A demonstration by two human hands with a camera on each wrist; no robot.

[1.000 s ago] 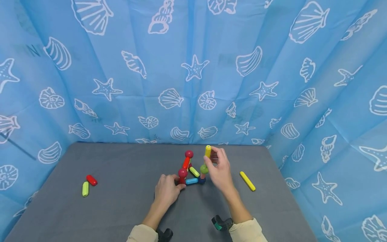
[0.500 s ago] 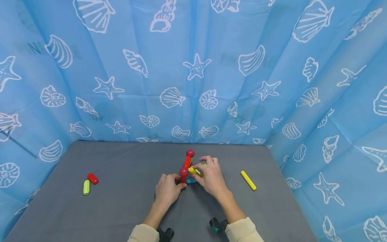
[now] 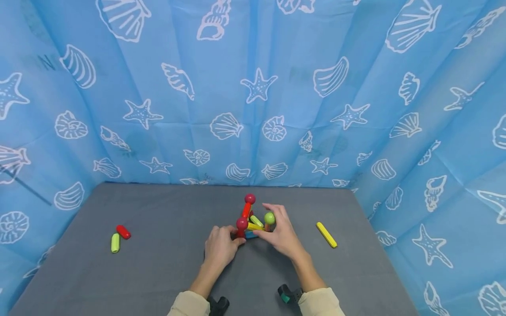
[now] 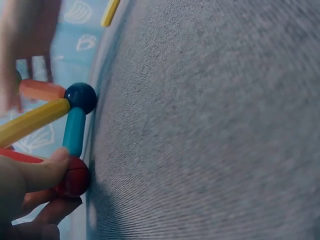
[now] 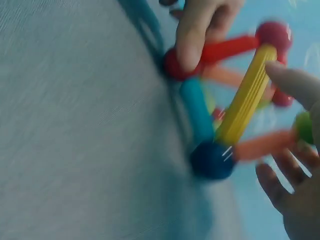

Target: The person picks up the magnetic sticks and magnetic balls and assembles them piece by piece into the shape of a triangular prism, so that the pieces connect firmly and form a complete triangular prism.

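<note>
A frame of colored balls and sticks stands mid-table. My left hand (image 3: 219, 248) pinches the dark red ball (image 4: 75, 176) at its lower corner. A turquoise stick (image 4: 75, 132) joins that ball to the dark blue ball (image 5: 212, 160). From the blue ball a yellow stick (image 5: 247, 97) slants up to the upper red ball (image 3: 242, 223). My right hand (image 3: 286, 235) is spread around the green ball (image 3: 269, 218) on the orange stick (image 5: 265, 145). Its thumb lies at the yellow stick's upper end; whether it touches is unclear.
To the right lies a loose yellow stick (image 3: 326, 235). On the left are a loose red stick (image 3: 123, 231) and a light green one (image 3: 115, 242). A blue shell-patterned curtain (image 3: 221, 105) hangs behind the grey table (image 3: 158, 272).
The yellow stick, held upright above the green ball, has swung down and left into the frame as a diagonal. My right fingers have spread off it. My left hand has stayed in place.
</note>
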